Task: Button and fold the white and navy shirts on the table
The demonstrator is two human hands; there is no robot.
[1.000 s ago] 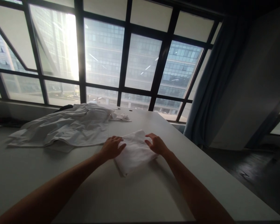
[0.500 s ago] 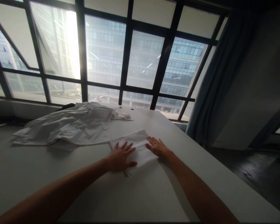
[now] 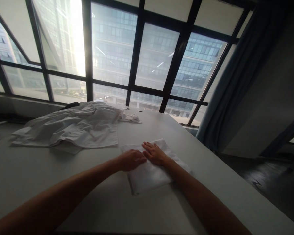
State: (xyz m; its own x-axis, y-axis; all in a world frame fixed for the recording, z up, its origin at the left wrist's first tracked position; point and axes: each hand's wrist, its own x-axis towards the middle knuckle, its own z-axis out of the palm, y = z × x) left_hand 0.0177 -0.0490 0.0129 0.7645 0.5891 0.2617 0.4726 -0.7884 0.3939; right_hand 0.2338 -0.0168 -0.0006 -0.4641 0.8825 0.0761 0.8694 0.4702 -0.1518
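Observation:
A folded white cloth (image 3: 149,176) lies on the white table (image 3: 112,209) in front of me. My left hand (image 3: 132,160) rests on its near-left part, fingers curled and pointing right. My right hand (image 3: 155,153) lies flat on the cloth beside it, fingers stretched out toward the far left. The two hands touch or nearly touch at the cloth's middle.
A heap of crumpled white garments (image 3: 71,129) covers the far left of the table. The table's right edge (image 3: 225,173) drops to a dark floor. Large dark-framed windows (image 3: 137,65) stand behind; a blue curtain (image 3: 225,94) hangs at right.
Both hands came together over the middle of the folded cloth; the right hand slid left, the left hand's fingers curled. The cloth sits a little further right and nearer.

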